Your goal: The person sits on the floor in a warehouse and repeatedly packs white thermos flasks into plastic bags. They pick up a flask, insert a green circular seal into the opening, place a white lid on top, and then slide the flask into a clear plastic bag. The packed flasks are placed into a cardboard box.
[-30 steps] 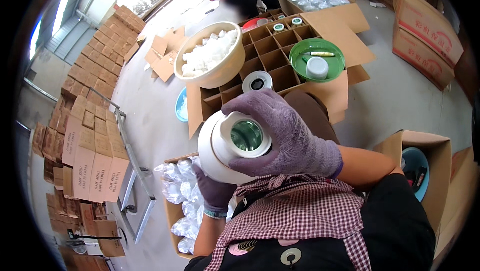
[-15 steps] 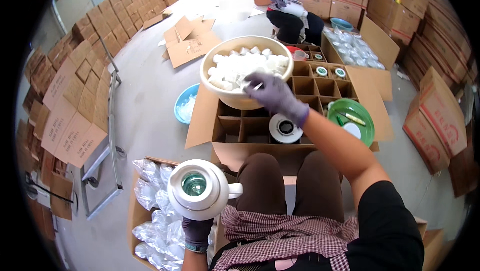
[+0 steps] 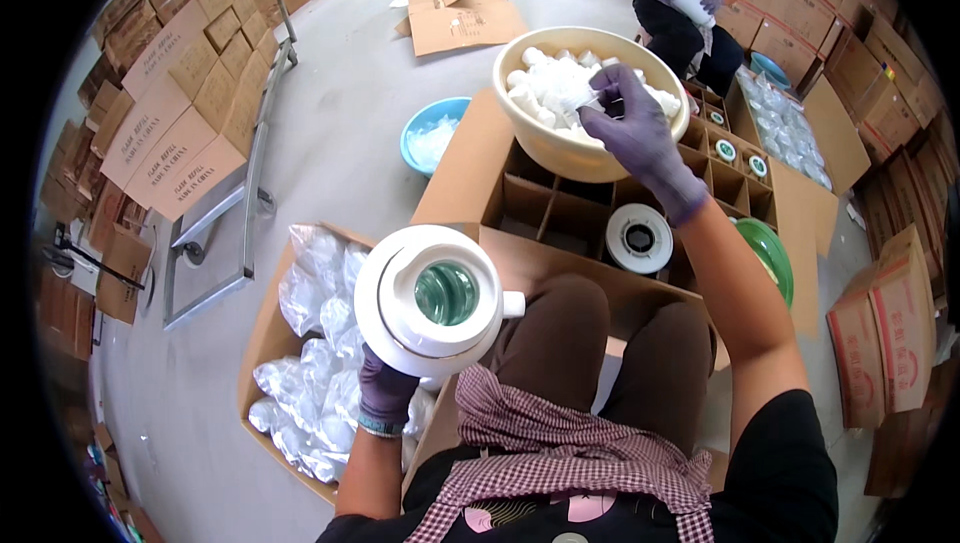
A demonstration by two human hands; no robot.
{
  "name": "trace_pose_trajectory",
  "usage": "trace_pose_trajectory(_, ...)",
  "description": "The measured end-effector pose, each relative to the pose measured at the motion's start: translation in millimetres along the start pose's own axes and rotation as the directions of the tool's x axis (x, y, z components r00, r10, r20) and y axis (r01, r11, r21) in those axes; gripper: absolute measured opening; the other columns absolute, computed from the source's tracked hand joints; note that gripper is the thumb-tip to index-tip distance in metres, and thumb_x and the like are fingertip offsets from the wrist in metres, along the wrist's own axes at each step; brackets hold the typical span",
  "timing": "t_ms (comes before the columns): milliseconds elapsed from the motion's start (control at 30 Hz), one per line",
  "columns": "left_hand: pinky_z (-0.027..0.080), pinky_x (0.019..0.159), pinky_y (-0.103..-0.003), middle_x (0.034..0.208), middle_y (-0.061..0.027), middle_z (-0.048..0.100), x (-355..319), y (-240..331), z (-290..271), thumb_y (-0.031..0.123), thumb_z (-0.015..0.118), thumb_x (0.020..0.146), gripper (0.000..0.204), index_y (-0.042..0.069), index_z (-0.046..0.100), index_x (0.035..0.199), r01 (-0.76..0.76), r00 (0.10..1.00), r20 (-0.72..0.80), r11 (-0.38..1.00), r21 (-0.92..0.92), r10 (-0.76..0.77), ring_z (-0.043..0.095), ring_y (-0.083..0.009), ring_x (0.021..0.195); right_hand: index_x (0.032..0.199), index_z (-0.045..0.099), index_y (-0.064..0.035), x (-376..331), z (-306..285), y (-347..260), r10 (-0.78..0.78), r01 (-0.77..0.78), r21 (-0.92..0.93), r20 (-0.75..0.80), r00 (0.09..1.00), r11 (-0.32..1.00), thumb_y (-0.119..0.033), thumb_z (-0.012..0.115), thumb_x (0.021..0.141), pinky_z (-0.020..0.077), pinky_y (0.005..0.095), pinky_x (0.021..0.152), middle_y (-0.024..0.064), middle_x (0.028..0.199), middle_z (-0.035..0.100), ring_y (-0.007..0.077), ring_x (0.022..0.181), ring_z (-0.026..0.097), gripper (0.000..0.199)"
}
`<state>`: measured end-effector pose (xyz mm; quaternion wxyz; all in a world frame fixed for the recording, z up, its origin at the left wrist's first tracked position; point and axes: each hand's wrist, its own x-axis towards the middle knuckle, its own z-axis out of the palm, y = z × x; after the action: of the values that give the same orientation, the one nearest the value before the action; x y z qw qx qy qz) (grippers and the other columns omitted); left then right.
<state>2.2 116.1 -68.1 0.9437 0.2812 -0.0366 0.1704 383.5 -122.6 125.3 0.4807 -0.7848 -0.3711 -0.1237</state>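
Note:
My left hand [image 3: 386, 391], in a dark glove, grips a white vacuum flask [image 3: 388, 293] from below. The flask's mouth faces up, showing a green glass liner inside, and its handle points right. My gloved right hand [image 3: 636, 131] is over a cream basin [image 3: 590, 165] heaped with small white plastic stoppers [image 3: 550, 81]. Its fingers are curled together near the pile; what they hold, if anything, I cannot make out. Beneath the right forearm, another white flask [image 3: 640, 239] stands in a divided carton [image 3: 540, 259].
Left of my legs is an open carton [image 3: 262, 343] of plastic-wrapped items. Beyond it sit a blue basin [image 3: 408, 148] and a metal cart [image 3: 215, 288]. A green basin [image 3: 782, 268] lies at right. Across from me, a person [image 3: 685, 13] handles a white flask. Stacked boxes [image 3: 180, 133] line both sides.
My view has swung left and down. My right hand has shifted from the basin's near edge to over its stoppers, fingers now curled. The left hand still holds the flask, now tilted slightly right.

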Motion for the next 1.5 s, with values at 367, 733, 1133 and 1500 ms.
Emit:
trace_pose_trajectory(367, 0.046, 0.11, -0.044, 0.145, -0.0133, 0.054, -15.6, 0.2, 93.3, 0.056, 0.071, 0.09, 0.087, 0.001, 0.04, 0.15, 0.05, 0.996, -0.086, 0.882, 0.468, -0.01, 0.054, -0.0294, 0.133, 0.124, 0.067, -0.0132, -179.0, -107.2, -192.9, -0.504, 0.457, 0.218, 0.278, 0.817, 0.862, -0.018, 0.086, 0.078, 0.0553, 0.0352, 0.075, 0.0091, 0.105, 0.059, 0.0233, 0.089, 0.064, 0.05)
trace_pose_trajectory(733, 0.046, 0.106, -0.037, 0.142, -0.0125, 0.055, -27.1, 37.2, 129.7, 0.044, 0.061, 0.101, 0.069, 0.0, 0.04, 0.15, -0.147, 0.984, 0.175, 0.612, 0.777, 0.015, 0.056, -0.0239, 0.127, 0.116, 0.051, -0.0049, -219.5, -134.7, -201.4, -0.019, -0.086, 0.266, 0.372, 0.928, 0.96, -0.019, 0.094, 0.062, 0.0578, 0.0372, 0.08, 0.014, 0.103, 0.061, 0.0272, 0.092, 0.068, 0.071)
trace_pose_trajectory(1133, 0.051, 0.094, -0.033, 0.119, -0.0084, 0.067, 0.5, 25.6, 137.0, 0.021, 0.074, 0.089, 0.051, -0.004, 0.057, 0.13, 0.001, 0.995, 0.051, 0.522, 0.853, -0.085, 0.064, -0.0202, 0.108, 0.139, 0.048, -0.0064, -284.5, -90.7, -114.9, 0.047, -0.465, 0.723, 0.517, 0.855, 0.51, -0.025, 0.089, 0.062, 0.0506, 0.0329, 0.093, 0.0074, 0.111, 0.057, 0.0188, 0.104, 0.058, 0.09)
trace_pose_trajectory(1500, 0.052, 0.08, -0.028, 0.099, -0.0041, 0.071, 73.5, -15.6, 161.6, 0.033, 0.081, 0.087, 0.048, -0.004, 0.067, 0.114, -0.004, 0.982, 0.047, 0.226, 0.974, -0.183, 0.064, -0.0125, 0.088, 0.128, 0.065, -0.0158, -286.4, -159.8, 94.6, 0.332, -0.424, -0.775, -0.29, 0.898, 0.469, -0.038, 0.075, 0.078, 0.0547, 0.0401, 0.091, 0.019, 0.123, 0.061, 0.0309, 0.108, 0.065, 0.056)
